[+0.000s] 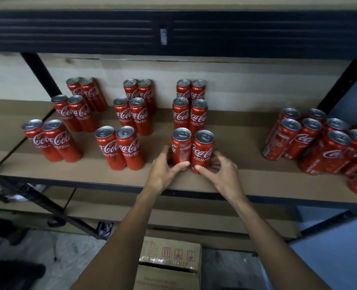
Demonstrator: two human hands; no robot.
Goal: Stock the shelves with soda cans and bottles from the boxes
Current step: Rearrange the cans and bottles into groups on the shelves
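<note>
From my head camera, my left hand (166, 166) gripped one slim red aluminium soda can (181, 147) and my right hand (219, 167) its neighbour (202, 151), both standing near the brown shelf board (246, 147)'s front edge. A clumsy nudge risked toppling them off.

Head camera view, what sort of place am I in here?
Probably a stockroom or shop back room: a metal-framed shelf lined with board holds neat pairs of red cola cans, and a cardboard box sits on the bare floor below.
</note>
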